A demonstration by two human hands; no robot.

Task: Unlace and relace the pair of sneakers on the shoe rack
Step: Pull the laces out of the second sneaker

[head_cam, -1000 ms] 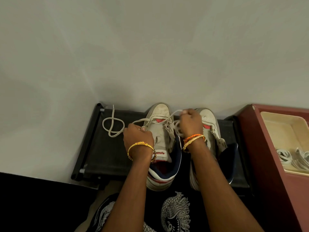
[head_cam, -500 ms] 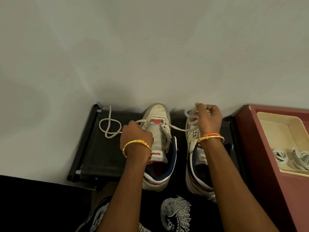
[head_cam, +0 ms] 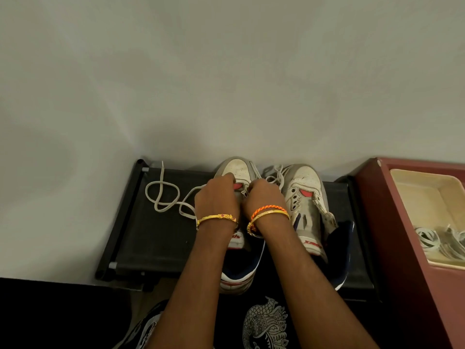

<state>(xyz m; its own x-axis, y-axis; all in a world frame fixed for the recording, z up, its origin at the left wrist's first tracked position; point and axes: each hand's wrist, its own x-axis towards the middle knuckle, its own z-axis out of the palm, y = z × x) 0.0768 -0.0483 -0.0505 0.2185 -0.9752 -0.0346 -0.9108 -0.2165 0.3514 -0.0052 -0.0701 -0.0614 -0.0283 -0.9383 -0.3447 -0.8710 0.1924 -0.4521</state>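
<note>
Two white sneakers with red and navy trim stand side by side on the black shoe rack [head_cam: 151, 235], toes toward the wall. Both my hands are on the left sneaker [head_cam: 239, 168] near its toe eyelets. My left hand [head_cam: 216, 200] curls over the white lace [head_cam: 161, 195], whose loose end lies in loops on the rack to the left. My right hand [head_cam: 264, 197] pinches the lace at the right eyelets; the fingertips are hidden. The right sneaker [head_cam: 304, 197] stands open with its tongue bare, and a lace tangle [head_cam: 274, 172] lies by its toe.
A plain wall rises right behind the rack. A dark red cabinet [head_cam: 402, 248] stands to the right, and on it a cream tray [head_cam: 402, 177] holds spare white laces [head_cam: 440, 238]. My dark patterned clothing fills the bottom of the view.
My right hand had pulled the lace out to the right over the right sneaker; it has now come back to the left sneaker's eyelets beside my left hand.
</note>
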